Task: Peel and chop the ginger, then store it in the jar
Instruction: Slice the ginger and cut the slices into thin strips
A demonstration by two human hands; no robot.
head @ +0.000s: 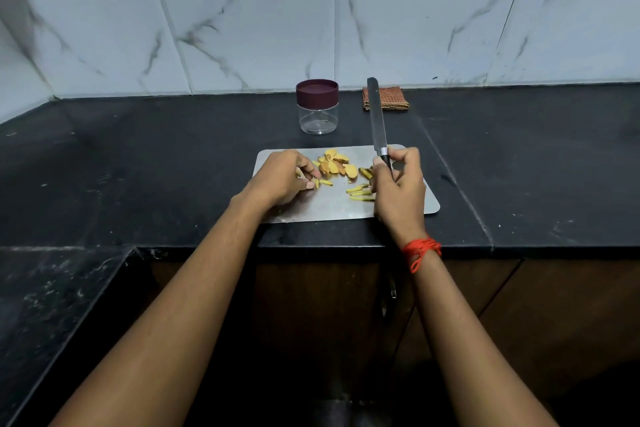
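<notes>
Right hand (pixel 398 184) grips the slim steel knife (pixel 375 115). Left hand (pixel 280 177) curls over yellow ginger strips (pixel 325 182) on the matte metal board (pixel 329 208); pinch unclear.

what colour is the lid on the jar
Dark maroon lid on the clear jar, seen in the head view.

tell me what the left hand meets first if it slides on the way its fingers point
Probably the ginger strips just off the fingertips of the left hand on the steel board; depth is unclear.

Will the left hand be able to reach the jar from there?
Probably yes: the jar stands just behind the board, nothing between, though the left hand pinches ginger now.
</notes>
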